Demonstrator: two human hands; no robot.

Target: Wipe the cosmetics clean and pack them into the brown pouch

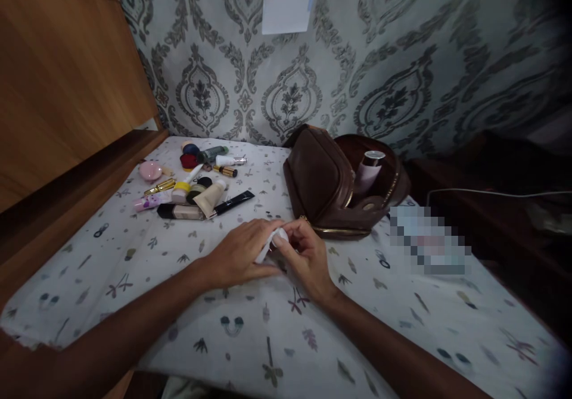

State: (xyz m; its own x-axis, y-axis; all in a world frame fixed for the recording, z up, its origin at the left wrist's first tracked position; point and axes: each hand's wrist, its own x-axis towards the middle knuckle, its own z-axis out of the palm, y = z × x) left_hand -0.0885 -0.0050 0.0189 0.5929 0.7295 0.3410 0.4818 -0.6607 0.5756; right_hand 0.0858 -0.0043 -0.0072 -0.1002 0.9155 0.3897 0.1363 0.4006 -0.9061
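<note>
Both hands meet over the front middle of the table. My left hand [243, 253] is closed around a white tissue or wipe [264, 252]. The fingers of my right hand [308, 256] are bent, and its thumb presses on the white material from the other side. A small dark, shiny thing seems to sit between the hands, mostly hidden by fingers and tissue; I cannot make out its kind. Just beyond the right hand stands a brown makeup bag [313, 175], unzipped, with a pink bottle with a silver cap [369, 170] upright inside.
Several cosmetics lie at the back left, among them a beige tube [210, 198], a black tube [235, 202], a foundation bottle [181, 211] and a pink round item [151, 171]. A blurred-out flat item [429, 241] lies right. A wooden cabinet [71, 71] borders the left.
</note>
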